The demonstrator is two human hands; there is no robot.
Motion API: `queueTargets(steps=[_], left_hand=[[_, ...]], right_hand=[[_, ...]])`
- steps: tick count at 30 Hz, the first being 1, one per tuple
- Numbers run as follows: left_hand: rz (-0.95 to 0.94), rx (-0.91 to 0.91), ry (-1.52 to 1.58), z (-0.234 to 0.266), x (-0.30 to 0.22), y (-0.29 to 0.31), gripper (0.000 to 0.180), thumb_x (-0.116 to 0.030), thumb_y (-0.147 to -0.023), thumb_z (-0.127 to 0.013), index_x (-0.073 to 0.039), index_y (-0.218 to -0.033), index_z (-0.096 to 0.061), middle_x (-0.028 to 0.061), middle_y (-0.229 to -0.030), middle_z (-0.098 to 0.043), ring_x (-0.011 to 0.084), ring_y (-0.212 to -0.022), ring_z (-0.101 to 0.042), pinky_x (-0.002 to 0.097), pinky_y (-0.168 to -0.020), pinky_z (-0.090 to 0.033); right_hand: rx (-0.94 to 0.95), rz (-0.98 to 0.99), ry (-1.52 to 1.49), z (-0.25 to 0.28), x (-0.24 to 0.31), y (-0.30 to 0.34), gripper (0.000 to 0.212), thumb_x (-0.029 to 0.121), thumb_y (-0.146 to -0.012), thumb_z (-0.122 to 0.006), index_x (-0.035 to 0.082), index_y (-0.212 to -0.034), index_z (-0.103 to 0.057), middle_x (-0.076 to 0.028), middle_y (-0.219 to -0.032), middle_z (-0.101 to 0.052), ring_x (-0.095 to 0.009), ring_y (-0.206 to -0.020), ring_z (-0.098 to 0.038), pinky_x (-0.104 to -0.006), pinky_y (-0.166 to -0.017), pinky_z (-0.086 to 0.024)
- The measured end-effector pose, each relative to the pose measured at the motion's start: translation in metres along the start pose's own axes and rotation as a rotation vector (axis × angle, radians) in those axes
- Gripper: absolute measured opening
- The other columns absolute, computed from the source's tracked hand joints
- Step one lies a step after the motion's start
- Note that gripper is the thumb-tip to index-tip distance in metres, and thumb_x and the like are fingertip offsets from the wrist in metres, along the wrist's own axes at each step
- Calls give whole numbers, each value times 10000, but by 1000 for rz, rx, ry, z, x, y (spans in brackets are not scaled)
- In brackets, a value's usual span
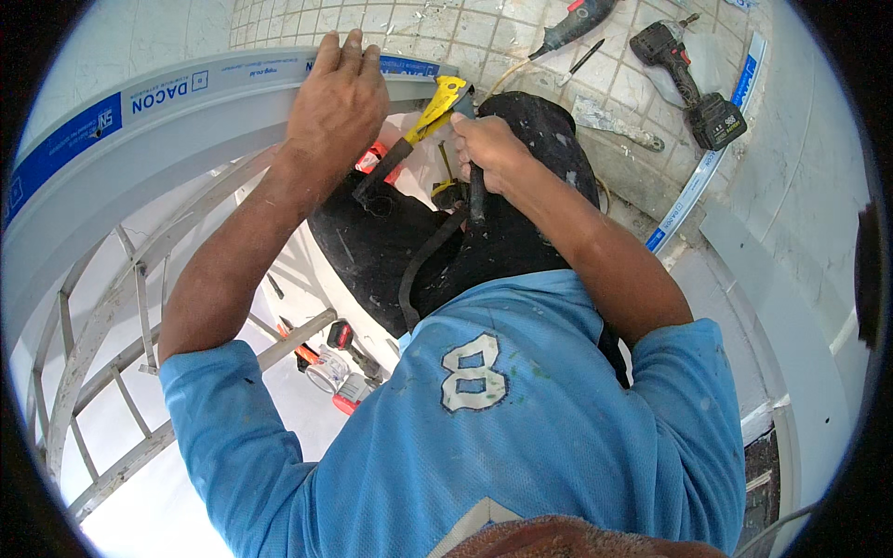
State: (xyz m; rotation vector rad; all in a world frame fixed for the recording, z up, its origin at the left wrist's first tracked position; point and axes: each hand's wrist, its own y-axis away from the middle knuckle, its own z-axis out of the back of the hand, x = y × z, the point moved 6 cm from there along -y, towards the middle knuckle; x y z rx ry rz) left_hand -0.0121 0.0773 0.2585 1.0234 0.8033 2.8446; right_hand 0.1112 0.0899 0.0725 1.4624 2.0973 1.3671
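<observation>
My left hand (339, 102) lies across a long pale metal profile (200, 116) with blue printed film, its fingers stretched flat over the upper edge. Just right of it, at the profile's end, is a plier-like tool (437, 109) with a yellow body, a grey head and two long dark handles. Closed fingers of my right hand (490, 149) wrap round the handle nearer me. The other handle slants down toward my left knee. The head meets the profile's end; how its jaws sit there is hidden.
On the tiled surface at the right lie a cordless drill (688, 84), a corded power tool (572, 26), a scraper (616, 125) and a second blue-filmed strip (707, 158). Metal lattice rails (102, 372) stand at my left. Below them, several red and black tools (349, 358) lie on white.
</observation>
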Motion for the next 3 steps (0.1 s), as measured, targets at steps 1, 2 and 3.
queueTargets(steps=[1,2,3], left_hand=[[-4,2,-18,-5,-3,-1,354,-158,-977,-612,6,-1257,-755,153,-1463,-664,325,-1471,-527,531,-1278,-324],[-10,1,-36,-9,-7,-4,351,-156,-977,-614,2,-1256,-757,157,-1468,-661,325,-1472,-528,532,-1279,-322],[-12,-2,-37,-10,-7,-5,351,-156,-977,-614,2,-1256,-757,157,-1468,-661,325,-1472,-528,532,-1279,-322]], right_hand=[[8,-10,-23,-2,-2,-4,292,339,-1115,-594,122,-922,-590,47,-722,-474,-111,-574,-426,-304,-505,-383],[13,-19,-48,-2,-5,-11,289,336,-1114,-597,120,-922,-590,45,-720,-474,-111,-576,-428,-307,-505,-383],[24,-19,-103,-4,-8,-20,302,341,-1105,-616,112,-910,-585,45,-721,-474,-116,-601,-451,-335,-520,-406]])
